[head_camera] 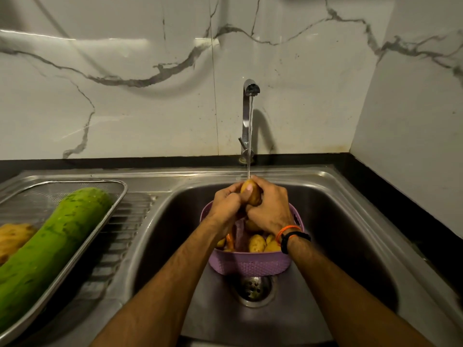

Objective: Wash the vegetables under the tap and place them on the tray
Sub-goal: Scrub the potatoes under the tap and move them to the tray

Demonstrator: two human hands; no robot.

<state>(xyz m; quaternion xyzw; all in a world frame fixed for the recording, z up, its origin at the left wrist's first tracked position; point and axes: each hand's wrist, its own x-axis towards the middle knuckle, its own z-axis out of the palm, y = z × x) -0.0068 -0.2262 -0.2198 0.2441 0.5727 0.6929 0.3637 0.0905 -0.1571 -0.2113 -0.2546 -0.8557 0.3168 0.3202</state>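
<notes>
Hands [250, 209] around wet yellow-brown potato [252, 196]

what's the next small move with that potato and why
Probably keep turning the potato under the tap stream: both the left hand and right hand grip it, and water only hits its top.

Brushed steel sink [338, 196]; wire-mesh metal tray [117, 196]; woven-textured lilac plastic basket [250, 265]; glossy veined marble wall [125, 96]; chrome tap [246, 116].
</notes>
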